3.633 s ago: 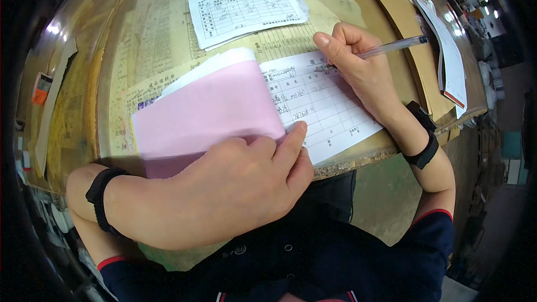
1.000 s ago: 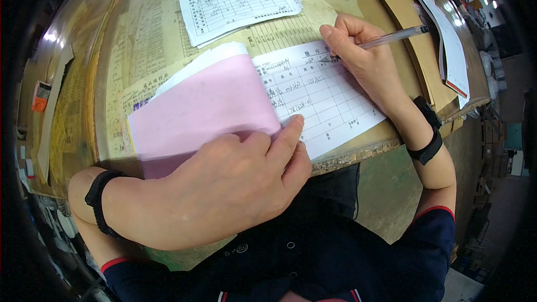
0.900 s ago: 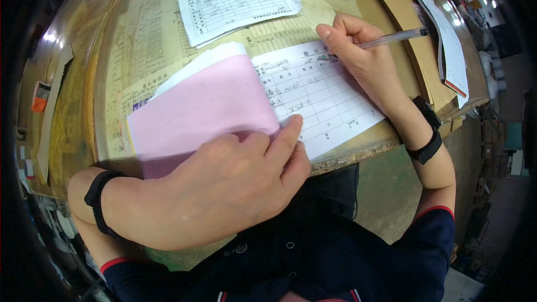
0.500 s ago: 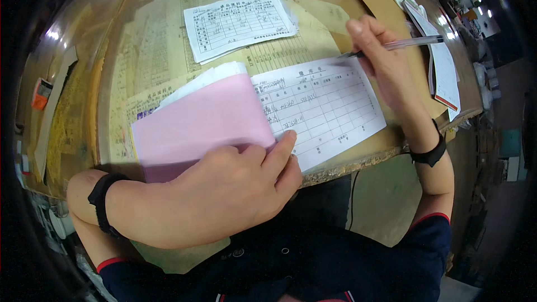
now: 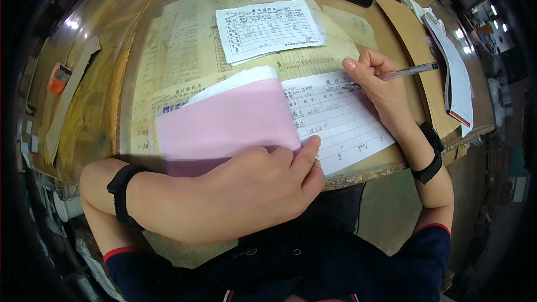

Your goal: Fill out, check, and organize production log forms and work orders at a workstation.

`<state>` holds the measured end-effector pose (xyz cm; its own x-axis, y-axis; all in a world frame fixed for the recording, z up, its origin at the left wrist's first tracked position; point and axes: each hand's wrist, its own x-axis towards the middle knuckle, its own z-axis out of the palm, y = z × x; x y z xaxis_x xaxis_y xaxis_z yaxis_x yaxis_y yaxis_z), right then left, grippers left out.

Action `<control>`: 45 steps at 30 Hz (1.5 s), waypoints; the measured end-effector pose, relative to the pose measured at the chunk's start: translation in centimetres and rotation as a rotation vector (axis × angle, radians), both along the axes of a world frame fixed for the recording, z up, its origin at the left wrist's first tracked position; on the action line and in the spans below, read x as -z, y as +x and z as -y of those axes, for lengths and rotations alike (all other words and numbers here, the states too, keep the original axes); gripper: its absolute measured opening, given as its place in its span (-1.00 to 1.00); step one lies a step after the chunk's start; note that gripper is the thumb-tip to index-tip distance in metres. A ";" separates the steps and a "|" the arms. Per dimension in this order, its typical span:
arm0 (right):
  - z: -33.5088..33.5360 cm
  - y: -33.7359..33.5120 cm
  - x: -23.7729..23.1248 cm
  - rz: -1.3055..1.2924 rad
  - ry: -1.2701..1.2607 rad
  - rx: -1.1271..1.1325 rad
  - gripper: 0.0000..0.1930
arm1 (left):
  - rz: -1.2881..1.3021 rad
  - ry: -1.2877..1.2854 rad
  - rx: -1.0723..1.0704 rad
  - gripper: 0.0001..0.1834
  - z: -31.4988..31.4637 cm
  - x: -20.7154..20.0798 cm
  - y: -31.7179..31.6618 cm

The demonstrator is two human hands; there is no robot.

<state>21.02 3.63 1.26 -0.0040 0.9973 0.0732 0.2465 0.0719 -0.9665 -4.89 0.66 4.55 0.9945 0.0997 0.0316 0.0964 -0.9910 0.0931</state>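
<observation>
Your right hand (image 5: 383,92) holds the clear pen (image 5: 414,71), fingers closed around its barrel; the tip is near the form's upper part, and contact cannot be told. The form (image 5: 349,128) lies on the table (image 5: 363,178), near the rough front edge. Your left hand (image 5: 257,184) rests across the pink sheet (image 5: 229,112), fingers partly open and loosely bent, index fingertip on the form, with no grasped item visible.

Observe these likely faults:
- Form shift: the index fingertip appears to be the main hold; if it lifts, a pen stroke may rotate the form.
- Sheet spring-back: the pink sheet curls over the form's left side; reduced pressure may let it cover the entries.
- Smearing: sliding either hand across fresh ink may blur the writing.
</observation>
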 end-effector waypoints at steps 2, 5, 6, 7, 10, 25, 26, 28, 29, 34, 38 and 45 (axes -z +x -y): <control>-0.1 0.1 0.2 0.023 0.024 -0.003 -0.59 | 0.018 0.022 -0.003 -0.58 0.1 0.2 0.0; 0.0 0.1 0.0 0.046 0.031 -0.003 -0.58 | 0.038 0.052 -0.005 -0.60 0.1 0.3 0.1; 0.0 0.1 -0.1 0.052 0.029 -0.002 -0.58 | 0.037 0.056 -0.006 -0.60 0.1 0.3 0.1; 0.1 0.0 -0.3 0.056 0.024 -0.001 -0.57 | 0.035 0.058 -0.006 -0.60 0.1 0.3 0.1; 0.2 -0.1 -0.4 0.065 0.026 0.003 -0.56 | 0.114 0.063 0.014 -0.61 0.0 0.6 0.3; 0.0 -0.2 0.0 0.037 0.074 -0.003 -0.56 | -0.052 -0.023 0.003 -0.49 -0.1 -0.4 0.3; 0.0 -0.1 0.1 0.038 0.080 -0.007 -0.56 | -0.045 -0.022 0.001 -0.49 -0.1 -0.3 0.3; -0.1 0.0 0.4 0.037 0.107 -0.006 -0.56 | -0.028 -0.021 -0.003 -0.50 0.0 -0.2 0.4; -0.3 0.1 0.7 0.034 0.127 -0.002 -0.56 | -0.033 -0.025 -0.002 -0.50 0.0 -0.2 0.4; -0.4 0.2 0.8 0.009 0.134 0.020 -0.56 | -0.022 -0.053 -0.021 -0.53 -0.1 -0.2 0.3; -0.4 0.3 1.1 0.011 0.171 0.027 -0.56 | -0.011 -0.020 -0.015 -0.55 0.0 -0.2 0.4; -0.2 0.1 0.5 0.031 0.123 0.012 -0.56 | -0.002 0.017 -0.023 -0.58 0.0 0.0 0.4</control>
<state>21.11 3.85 0.78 0.0036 0.9807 0.1953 0.2776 0.1866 -0.9424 -4.46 0.63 4.54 0.9920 0.1220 0.0318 0.1193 -0.9900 0.0759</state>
